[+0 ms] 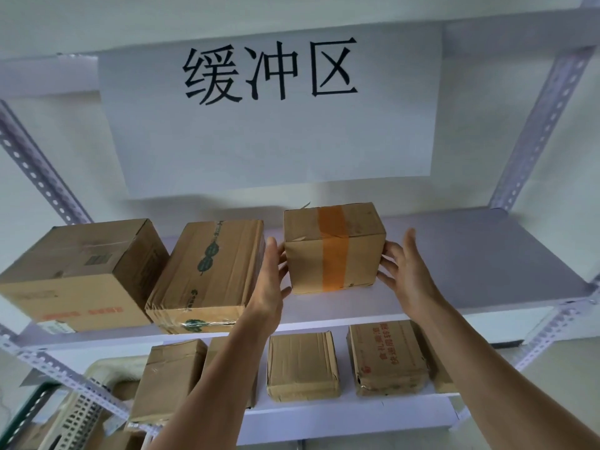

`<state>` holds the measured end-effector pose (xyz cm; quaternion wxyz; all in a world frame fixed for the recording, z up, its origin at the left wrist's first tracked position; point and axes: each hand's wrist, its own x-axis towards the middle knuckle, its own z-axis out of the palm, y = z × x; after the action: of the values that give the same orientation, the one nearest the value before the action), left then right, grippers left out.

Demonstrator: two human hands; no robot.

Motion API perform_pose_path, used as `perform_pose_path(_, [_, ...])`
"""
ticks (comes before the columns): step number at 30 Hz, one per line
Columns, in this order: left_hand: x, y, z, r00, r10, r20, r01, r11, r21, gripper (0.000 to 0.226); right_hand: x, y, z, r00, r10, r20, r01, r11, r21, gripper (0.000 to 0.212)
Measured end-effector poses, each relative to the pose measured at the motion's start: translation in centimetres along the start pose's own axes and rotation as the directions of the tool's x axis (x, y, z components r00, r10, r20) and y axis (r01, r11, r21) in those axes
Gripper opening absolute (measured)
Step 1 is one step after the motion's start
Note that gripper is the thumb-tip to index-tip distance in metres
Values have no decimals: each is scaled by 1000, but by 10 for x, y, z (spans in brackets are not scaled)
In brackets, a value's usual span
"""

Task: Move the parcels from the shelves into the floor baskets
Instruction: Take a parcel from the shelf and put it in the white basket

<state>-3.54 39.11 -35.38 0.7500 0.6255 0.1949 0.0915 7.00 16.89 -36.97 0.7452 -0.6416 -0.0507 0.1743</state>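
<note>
Left hand [271,280] at the parcel's nine o'clock and right hand [407,274] at its three, fingers nearly straight, seemingly pressing its end faces. The orange-taped parcel [334,251] sits on the upper shelf [470,254], long axis left-right, tape band running toward twelve o'clock.

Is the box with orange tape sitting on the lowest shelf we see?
No, the orange-taped box stands on the shelf above it, between the left hand and right hand.

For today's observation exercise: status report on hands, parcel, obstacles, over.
Left hand and right hand open, touching sides of orange-taped box. Box sits on upper shelf. Green-printed box close beside left hand.
</note>
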Motion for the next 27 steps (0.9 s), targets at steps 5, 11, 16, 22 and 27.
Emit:
perform_pose_path(5, [7,-1,-1,999,-6,41,6,1000,-6,65,-3,-8,-1,999,23,-25,-24,999,-27,84])
perform_pose_path(11, [9,2,-1,999,37,-3,-37,997,-65,62,-4,-12,0,998,-24,-62,26,999,39,82])
perform_pose_path(16, [3,-11,-5,999,42,1,-42,995,-92,79,-8,4,-1,997,-41,-63,45,997,70,91])
perform_pose_path(22, [-12,-41,-6,999,38,6,-37,995,-96,78,-18,33,-1,998,23,-52,-20,998,56,84])
perform_pose_path(27, [-15,-53,-2,1000,24,10,-24,1000,-15,74,-26,38,9,997,73,-39,-72,997,13,88])
